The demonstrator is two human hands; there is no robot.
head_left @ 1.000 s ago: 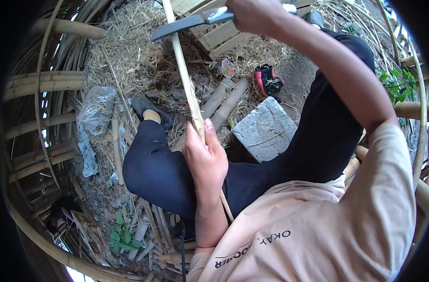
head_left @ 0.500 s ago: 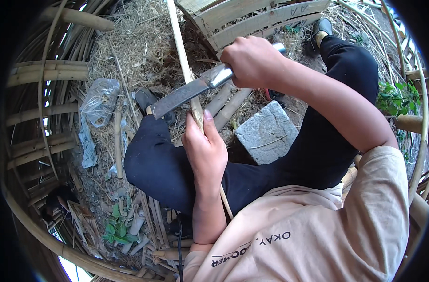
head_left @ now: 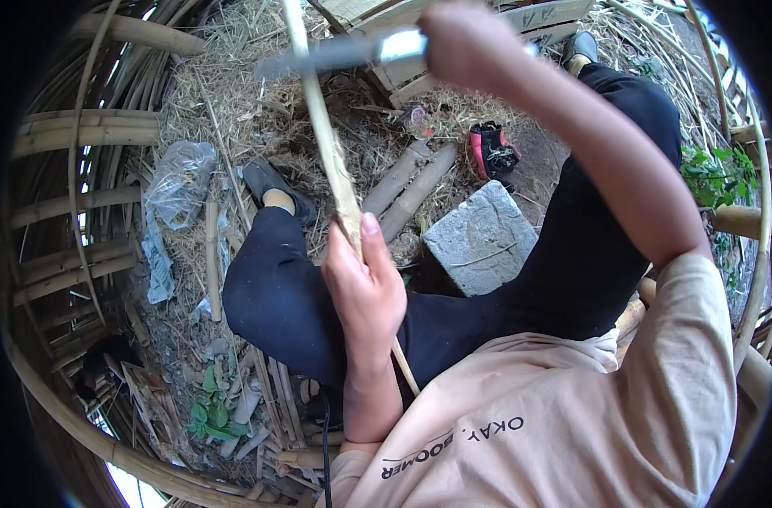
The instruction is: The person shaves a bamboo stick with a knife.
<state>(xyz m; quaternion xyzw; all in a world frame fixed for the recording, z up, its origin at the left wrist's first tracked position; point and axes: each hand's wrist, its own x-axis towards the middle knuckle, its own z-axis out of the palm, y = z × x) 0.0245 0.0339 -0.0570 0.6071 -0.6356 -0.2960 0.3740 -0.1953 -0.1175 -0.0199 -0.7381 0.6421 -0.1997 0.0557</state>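
A pale, peeled-looking stick slants up from my lap toward the top edge, with frayed fibres along its middle. My left hand is closed around its lower part, thumb lying along it. The thin lower end comes out below that hand by my forearm. Higher up, my right hand grips the shiny metal handle of a large knife. Its blade points left and crosses the upper stick, blurred by motion; whether it touches the wood I cannot tell.
A grey stone block sits between my legs. Beyond it lie two bamboo lengths and a red-and-black object. Wooden slats stand at the back, a clear plastic bag at left. Straw covers the ground; bamboo rails line the left side.
My right hand and the knife have moved up and away along the stick, uncovering the red-and-black object. The stick's upper end has tipped slightly left; my left hand keeps its hold.
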